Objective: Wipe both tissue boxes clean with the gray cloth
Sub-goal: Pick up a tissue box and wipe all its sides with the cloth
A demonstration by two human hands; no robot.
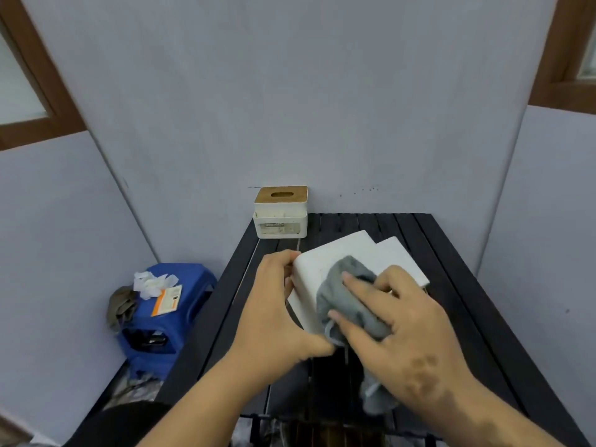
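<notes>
The nearer tissue box (317, 279) is plain white, and the cloth (346, 301) lying on it is a muted blue-gray. The far tissue box (280, 214) has an off-white body, speckled and smudged, under a light wood-coloured lid. The slatted table (451, 285) is black. To the left a bright blue stool (167, 314) carries crumpled white paper (150, 283) and an orange-and-white card (166, 300). The walls (290, 91) are pale gray-blue, the window frames (38, 79) brown.
</notes>
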